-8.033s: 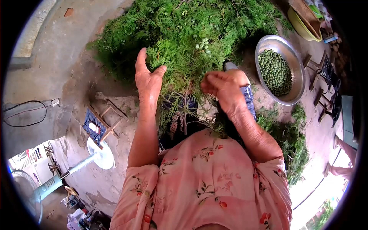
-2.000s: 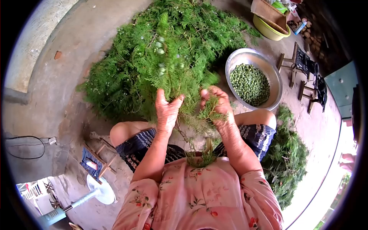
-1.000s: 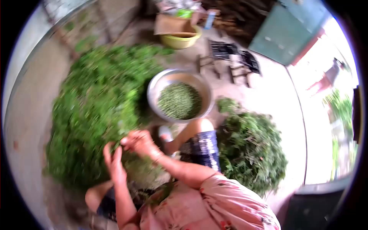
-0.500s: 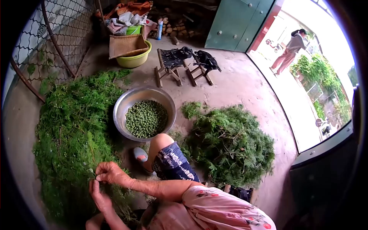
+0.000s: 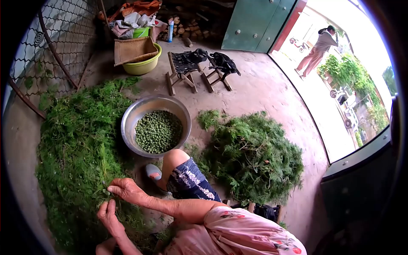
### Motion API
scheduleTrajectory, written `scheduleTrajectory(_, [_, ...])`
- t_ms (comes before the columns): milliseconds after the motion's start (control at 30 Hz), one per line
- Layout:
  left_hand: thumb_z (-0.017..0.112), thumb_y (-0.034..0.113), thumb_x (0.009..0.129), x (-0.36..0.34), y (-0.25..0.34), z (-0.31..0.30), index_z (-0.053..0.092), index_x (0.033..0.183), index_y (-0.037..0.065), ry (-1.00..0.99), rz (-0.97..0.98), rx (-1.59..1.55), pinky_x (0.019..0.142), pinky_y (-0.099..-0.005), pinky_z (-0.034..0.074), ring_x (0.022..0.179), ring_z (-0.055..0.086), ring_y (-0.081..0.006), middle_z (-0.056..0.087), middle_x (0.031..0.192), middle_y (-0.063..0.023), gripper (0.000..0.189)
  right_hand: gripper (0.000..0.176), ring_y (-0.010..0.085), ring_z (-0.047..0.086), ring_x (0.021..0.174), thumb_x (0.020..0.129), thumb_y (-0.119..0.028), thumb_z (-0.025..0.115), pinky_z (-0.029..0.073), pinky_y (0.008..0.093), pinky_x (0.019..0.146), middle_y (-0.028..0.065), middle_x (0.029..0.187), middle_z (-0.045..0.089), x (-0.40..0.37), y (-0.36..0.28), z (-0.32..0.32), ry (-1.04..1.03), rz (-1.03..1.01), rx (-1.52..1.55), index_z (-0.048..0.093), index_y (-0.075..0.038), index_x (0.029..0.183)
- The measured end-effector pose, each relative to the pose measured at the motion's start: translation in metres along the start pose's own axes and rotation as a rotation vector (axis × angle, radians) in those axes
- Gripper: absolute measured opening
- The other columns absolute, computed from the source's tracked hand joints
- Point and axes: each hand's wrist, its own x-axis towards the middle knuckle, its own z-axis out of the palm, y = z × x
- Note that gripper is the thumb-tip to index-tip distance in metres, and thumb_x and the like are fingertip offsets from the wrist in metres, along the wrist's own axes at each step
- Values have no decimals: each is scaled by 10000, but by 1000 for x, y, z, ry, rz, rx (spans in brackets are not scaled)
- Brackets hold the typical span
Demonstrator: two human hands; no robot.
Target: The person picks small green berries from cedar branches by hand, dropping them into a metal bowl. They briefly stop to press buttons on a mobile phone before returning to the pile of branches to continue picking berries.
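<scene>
My left hand (image 5: 109, 217) is closed, thumb against fingers, on a small green sprig (image 5: 104, 197) over the leafy heap on the left. Just above it, my right hand (image 5: 128, 191) pinches at the same sprig; what lies between those fingertips is too small to make out. Beneath both hands spreads a wide heap of cut evergreen branches (image 5: 78, 140). A metal basin (image 5: 127, 132) stands past my knee, holding many round green cones or berries (image 5: 158, 131).
To the right lies a second pile of evergreen branches (image 5: 255, 161). Beyond the basin are two folding stools (image 5: 182, 70) with dark seats and a yellow tub (image 5: 142, 67) with a woven tray (image 5: 131, 50). A person (image 5: 318, 51) stands outside the green door (image 5: 259, 25).
My right hand has shifted slightly right, and the fingertips of both hands sit a little farther apart. The whole view has drifted slightly; the person outside has an arm raised toward the head.
</scene>
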Motion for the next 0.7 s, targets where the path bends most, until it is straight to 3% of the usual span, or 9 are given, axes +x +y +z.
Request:
scheduleTrajectory(100, [609,84,784,0,-4,2,494,665,-15,-17,-21,-19,534,-257,321,581,379,-77,410,604,20,193,292,182,494,550,848,-260,592,419,329,530,110,594,503,1,-4,-3,-85,48,-97,571,29,809])
scheduleTrajectory(167, [609,77,783,-1,0,6,493,676,-29,-27,-19,-25,529,-255,317,582,378,-75,410,599,21,191,288,246,548,639,837,-258,599,439,354,596,143,679,552,-3,-1,0,24,-78,-44,582,30,849])
scheduleTrajectory(200, [596,87,794,-2,4,8,508,700,-32,-40,-24,13,521,-252,291,585,351,-67,408,609,33,175,281,296,571,734,831,-245,601,445,375,651,170,762,579,-6,-10,-3,-12,-29,-13,588,32,879])
scheduleTrajectory(300, [583,101,810,-4,13,12,543,765,-47,-93,-18,72,512,-247,264,594,330,-57,420,636,49,159,232,317,577,705,814,-181,616,449,382,648,184,739,585,-7,-8,-5,12,22,-105,587,42,871])
scheduleTrajectory(333, [594,99,799,-4,14,13,548,760,-47,-97,-13,65,510,-250,275,580,348,-68,426,623,30,158,202,254,578,636,803,-148,625,453,354,605,156,687,584,-6,-8,-7,48,-12,-129,592,45,852])
scheduleTrajectory(367, [605,98,788,-3,15,14,552,754,-47,-100,-8,56,508,-253,287,566,366,-79,432,611,10,158,202,254,578,636,803,-148,625,453,354,605,156,687,584,-6,-8,-11,60,-18,-133,592,45,852])
scheduleTrajectory(467, [618,88,786,1,12,17,558,760,-43,-134,-37,46,509,-250,296,560,358,-76,423,613,19,147,126,91,494,538,796,-93,626,415,271,486,32,595,537,-8,-15,-20,-1,187,101,596,29,789])
scheduleTrajectory(600, [627,73,784,3,14,23,557,757,-51,-145,-59,50,532,-251,330,582,381,-83,444,624,14,145,117,59,428,487,791,-72,623,349,223,436,-23,571,503,-5,1,-22,-40,407,455,579,-19,697])
scheduleTrajectory(700, [624,57,782,8,-5,23,555,760,-63,-118,45,91,563,-259,359,614,399,-89,466,644,9,140,140,64,413,468,789,-65,619,343,235,428,-19,538,488,-7,-4,-26,-31,459,474,571,-10,669])
